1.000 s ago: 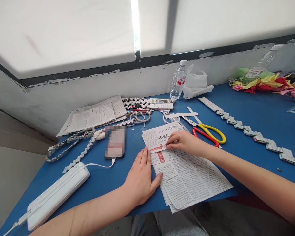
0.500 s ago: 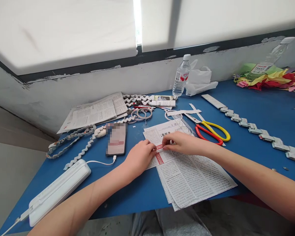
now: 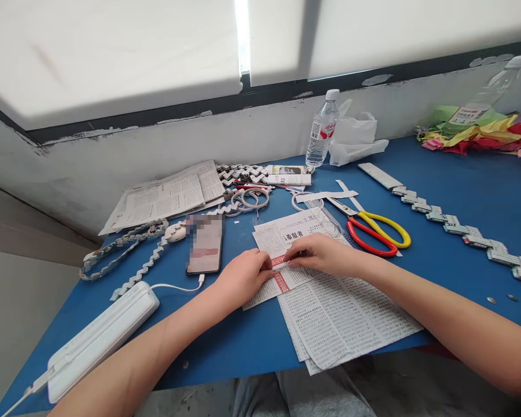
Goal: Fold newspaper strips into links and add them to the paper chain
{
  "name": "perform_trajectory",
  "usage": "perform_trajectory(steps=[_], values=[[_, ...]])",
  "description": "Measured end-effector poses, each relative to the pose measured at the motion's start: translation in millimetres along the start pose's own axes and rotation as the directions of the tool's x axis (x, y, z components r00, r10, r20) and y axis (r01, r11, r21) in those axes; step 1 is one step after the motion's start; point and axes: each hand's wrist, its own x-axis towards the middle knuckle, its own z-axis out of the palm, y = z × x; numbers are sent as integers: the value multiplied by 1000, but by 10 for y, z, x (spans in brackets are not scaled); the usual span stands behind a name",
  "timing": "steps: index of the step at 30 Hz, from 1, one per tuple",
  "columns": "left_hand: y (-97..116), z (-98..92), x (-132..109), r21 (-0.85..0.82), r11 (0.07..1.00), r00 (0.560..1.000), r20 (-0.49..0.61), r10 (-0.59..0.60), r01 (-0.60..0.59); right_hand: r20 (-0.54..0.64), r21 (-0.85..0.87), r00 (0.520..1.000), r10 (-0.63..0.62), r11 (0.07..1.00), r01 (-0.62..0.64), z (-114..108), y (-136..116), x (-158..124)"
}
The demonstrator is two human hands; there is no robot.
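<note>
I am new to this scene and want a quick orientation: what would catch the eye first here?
First, the two hands: the left hand and right hand meet at the middle of the blue table, pinching a small paper strip above the newspaper sheets. Just right of them lie scissors with red and yellow handles. At the far right corner sits a bright pile of coloured paper.

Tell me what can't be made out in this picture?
- Phone screen, head view: blurred.
- Newspaper sheet print: too small to read.
- Paper under left hand and right hand: fingers hide the pinched edge.
- Folded paper chain: cut off by right edge.
</note>
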Motion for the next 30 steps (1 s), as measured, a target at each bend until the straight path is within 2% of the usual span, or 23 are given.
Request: perform_trajectory(steps=[5,10,14,20,24,30], values=[[14,35,-54,259,964,998,1,67,-65,-17,-240,976,-217,948,207,63,120,-50],[42,41,-205,446,881,987,51,153,-160,-43,-386,944,-326,878,285,59,171,-136],[103,16,-353,506,835,976,85,199,-215,-16,-458,936,-351,835,305,-1,206,-204],[86,116,-516,677,692,962,94,256,-251,-12,-584,924,-383,752,305,-89,333,-350],[34,191,-613,732,647,966,56,254,-213,-47,-632,920,-390,725,275,-164,411,-451],[-16,217,-672,765,606,932,-21,361,-217,-94,-634,909,-407,729,260,-219,474,-480]])
